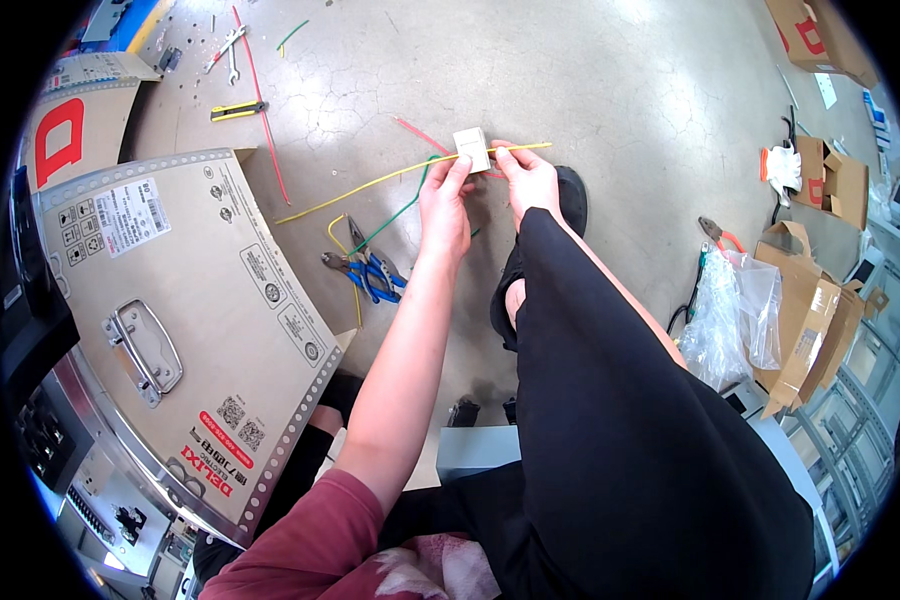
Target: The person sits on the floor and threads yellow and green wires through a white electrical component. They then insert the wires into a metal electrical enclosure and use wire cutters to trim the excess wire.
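Observation:
Out over the floor, a small white block (471,145) sits between my two hands. My left hand (444,208) is closed on its lower left corner, thumb uppermost. A long yellow wire (370,182) runs across the block from far left to right; whether it passes through or over the block I cannot tell. At the block's right side, my right hand (530,180) pinches this wire near its right end. Beyond and partly behind the block lies a red wire (422,134). A green wire (398,213) curves down left of my left hand.
Blue-handled pliers (372,277) lie left of my left forearm. Farther off are a yellow utility knife (238,111), wrenches (232,58) and another red wire (260,100). A large case (185,260) stands at left. Cardboard boxes (808,310), plastic wrap (720,325) and red-handled pliers (720,233) are at right.

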Demonstrator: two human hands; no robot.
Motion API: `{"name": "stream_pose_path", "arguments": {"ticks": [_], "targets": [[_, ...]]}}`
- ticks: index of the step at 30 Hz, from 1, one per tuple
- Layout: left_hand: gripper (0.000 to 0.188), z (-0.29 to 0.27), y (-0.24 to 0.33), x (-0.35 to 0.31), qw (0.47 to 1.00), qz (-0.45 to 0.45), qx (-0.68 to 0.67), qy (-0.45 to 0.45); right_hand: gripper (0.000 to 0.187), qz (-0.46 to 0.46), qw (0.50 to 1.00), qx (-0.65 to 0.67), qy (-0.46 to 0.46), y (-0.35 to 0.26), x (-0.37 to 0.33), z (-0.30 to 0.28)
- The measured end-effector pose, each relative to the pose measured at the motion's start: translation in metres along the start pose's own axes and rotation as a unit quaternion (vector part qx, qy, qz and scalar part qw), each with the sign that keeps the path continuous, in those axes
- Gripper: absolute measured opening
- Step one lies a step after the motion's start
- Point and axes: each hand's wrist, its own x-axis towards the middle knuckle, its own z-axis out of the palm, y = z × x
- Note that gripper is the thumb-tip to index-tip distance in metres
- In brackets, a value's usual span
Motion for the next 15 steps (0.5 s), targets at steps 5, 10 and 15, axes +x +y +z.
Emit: {"name": "stream_pose_path", "arguments": {"ticks": [5,10,15], "targets": [[0.036,0.005,-0.003,0.004,1.000,-0.003,0.002,0.015,0.029,0.010,1.000,-0.010,0.010,0.000,0.005,-0.001],[0.034,0.010,-0.002,0.005,0.999,-0.017,0.003,0.046,0.028,-0.063,0.988,-0.133,0.050,0.011,0.014,0.001],[0.036,0.028,0.007,-0.006,0.998,-0.033,-0.017,0.057,0.033,-0.038,0.991,-0.104,0.078,-0.007,0.005,-0.001]]}}
